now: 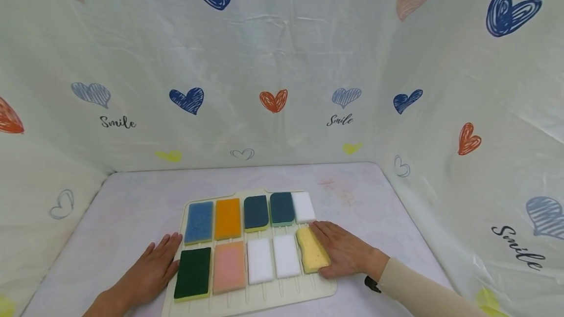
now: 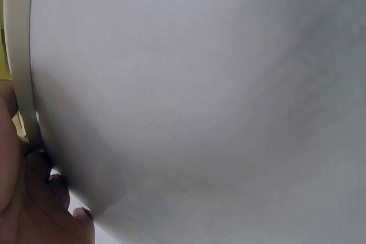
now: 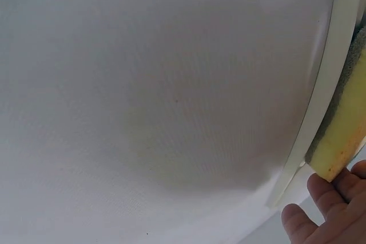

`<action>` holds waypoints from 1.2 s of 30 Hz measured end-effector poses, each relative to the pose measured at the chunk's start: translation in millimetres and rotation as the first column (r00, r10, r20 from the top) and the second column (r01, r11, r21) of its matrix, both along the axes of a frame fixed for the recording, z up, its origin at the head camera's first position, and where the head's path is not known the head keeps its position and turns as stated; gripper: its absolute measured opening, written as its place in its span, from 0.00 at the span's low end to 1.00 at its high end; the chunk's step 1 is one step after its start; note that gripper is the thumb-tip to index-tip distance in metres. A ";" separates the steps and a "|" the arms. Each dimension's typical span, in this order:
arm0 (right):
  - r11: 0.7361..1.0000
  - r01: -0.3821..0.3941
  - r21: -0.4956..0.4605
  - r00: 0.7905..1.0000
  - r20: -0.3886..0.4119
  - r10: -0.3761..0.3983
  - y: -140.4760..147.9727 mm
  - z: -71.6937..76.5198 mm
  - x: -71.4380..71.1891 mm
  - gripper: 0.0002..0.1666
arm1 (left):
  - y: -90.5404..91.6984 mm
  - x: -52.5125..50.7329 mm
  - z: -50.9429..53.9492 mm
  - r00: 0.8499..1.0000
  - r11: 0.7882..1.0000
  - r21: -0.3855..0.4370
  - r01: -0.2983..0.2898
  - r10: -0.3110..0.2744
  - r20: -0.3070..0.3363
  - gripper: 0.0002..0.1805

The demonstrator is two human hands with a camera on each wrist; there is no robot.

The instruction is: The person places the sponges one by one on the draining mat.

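A cream ridged tray [image 1: 310,285] lies on the table, holding sponges in two rows. The back row has a blue sponge [image 1: 199,222], an orange sponge [image 1: 227,218], two dark teal sponges [image 1: 256,211] and a white sponge [image 1: 304,207]. In front lie a dark green sponge [image 1: 192,272], a pink sponge [image 1: 229,266], two white sponges [image 1: 260,260] and a wavy yellow sponge [image 1: 312,251]. My left hand [image 1: 152,270] rests at the tray's left edge, fingers extended. Beside the yellow sponge, my right hand [image 1: 345,248] lies over the tray's right edge with fingers fairly straight.
The pale table [image 1: 352,194] extends around the tray. White curtains [image 1: 282,53] printed with hearts and "Smile" hang behind it and on both sides. A dark band [image 1: 372,283] is on the right wrist.
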State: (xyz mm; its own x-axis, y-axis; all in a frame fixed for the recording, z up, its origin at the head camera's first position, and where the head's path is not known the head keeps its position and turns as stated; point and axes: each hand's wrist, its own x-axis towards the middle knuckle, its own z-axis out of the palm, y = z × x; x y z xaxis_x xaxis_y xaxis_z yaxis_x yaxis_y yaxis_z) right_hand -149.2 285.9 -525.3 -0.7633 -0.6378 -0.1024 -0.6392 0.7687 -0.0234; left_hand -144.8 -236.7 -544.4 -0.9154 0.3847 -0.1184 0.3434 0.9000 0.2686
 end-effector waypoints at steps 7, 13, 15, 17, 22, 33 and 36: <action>1.000 0.004 -0.022 1.000 -0.007 -0.004 -1.4 -2.0 1.6 0.62 | 0.5 2.0 0.5 1.000 1.000 -0.001 -0.010 0.010 0.014 0.39; 1.000 0.000 -0.028 1.000 -0.014 0.000 0.8 -2.1 1.4 0.62 | 4.2 2.1 1.7 1.000 1.000 0.016 -0.018 0.018 0.015 0.39; 0.999 0.007 -0.031 1.000 -0.008 -0.007 1.1 -1.7 1.4 0.63 | 5.2 2.2 2.6 1.000 1.000 0.024 -0.017 0.017 0.024 0.39; 0.999 0.010 -0.034 1.000 -0.004 -0.010 0.8 -1.3 1.5 0.63 | 5.9 2.6 3.6 0.999 1.000 0.021 -0.018 0.018 0.030 0.39; 0.999 0.025 -0.029 1.000 0.015 -0.025 -1.0 -2.3 1.0 0.63 | 5.2 3.6 5.8 0.999 1.000 0.014 -0.024 0.023 0.037 0.39; 1.000 0.012 -0.007 1.000 -0.002 -0.012 -1.8 -1.3 0.3 0.63 | 2.3 4.4 8.7 1.000 1.000 0.015 -0.008 0.008 0.020 0.38; 0.999 0.038 -0.017 0.999 0.011 -0.038 0.7 -0.7 2.4 0.65 | 5.4 3.1 8.7 0.999 1.000 0.000 -0.020 0.020 0.032 0.38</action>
State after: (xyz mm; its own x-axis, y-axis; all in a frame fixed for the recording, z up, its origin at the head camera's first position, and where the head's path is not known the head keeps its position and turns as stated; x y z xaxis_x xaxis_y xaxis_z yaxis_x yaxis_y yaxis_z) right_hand -146.8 286.6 -526.0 -0.7858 -0.6103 -0.0998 -0.6094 0.7917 -0.0435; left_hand -141.8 -231.3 -535.7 -0.9188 0.3663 -0.1472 0.3166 0.9065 0.2792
